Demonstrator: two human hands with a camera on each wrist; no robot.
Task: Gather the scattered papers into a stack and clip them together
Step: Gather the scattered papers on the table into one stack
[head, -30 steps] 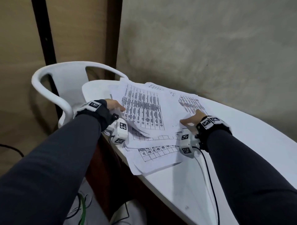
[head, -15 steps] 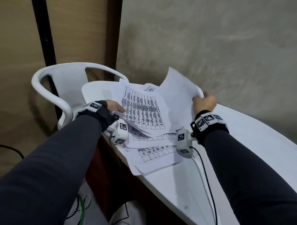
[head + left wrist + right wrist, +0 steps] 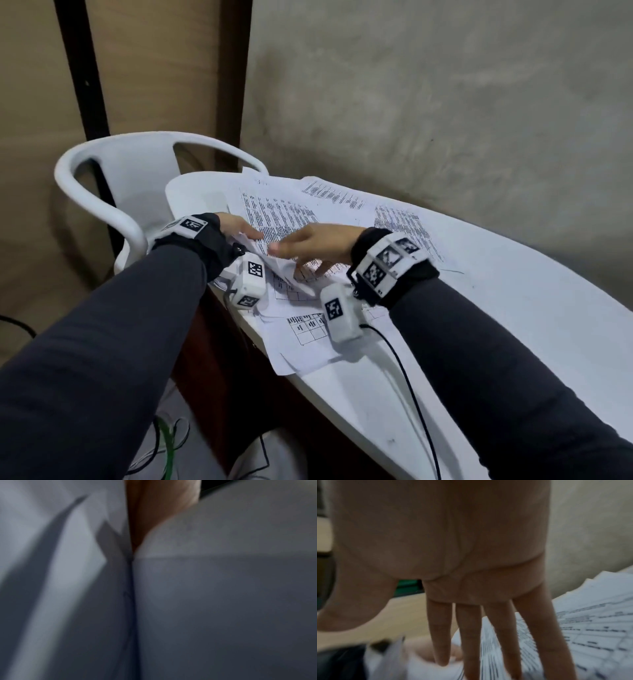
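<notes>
While the head view looks down, the printed papers (image 3: 291, 219) lie in a loose, overlapping spread on the white counter (image 3: 513, 308), from the middle of the frame toward the upper right, and one sheet hangs over the near edge. The left hand (image 3: 236, 228) rests at the left border of the spread with a crumpled sheet corner against it; whether its fingers curl round the paper I cannot tell. The right hand (image 3: 318, 245) reaches to the left across the sheets, fingers stretched and relaxed, touching the paper and holding nothing. A white plastic chair (image 3: 113, 192) stands in the left part of the frame, beside the counter end.

From the left wrist, the picture is dark and blurred: pale paper (image 3: 68, 561) fills it, and part of the hand (image 3: 154, 507) shows at the top.

From the right wrist, the palm (image 3: 445, 534) fills the upper frame, and its straight fingers (image 3: 469, 635) point down onto the printed papers (image 3: 590, 628) at the lower right.
</notes>
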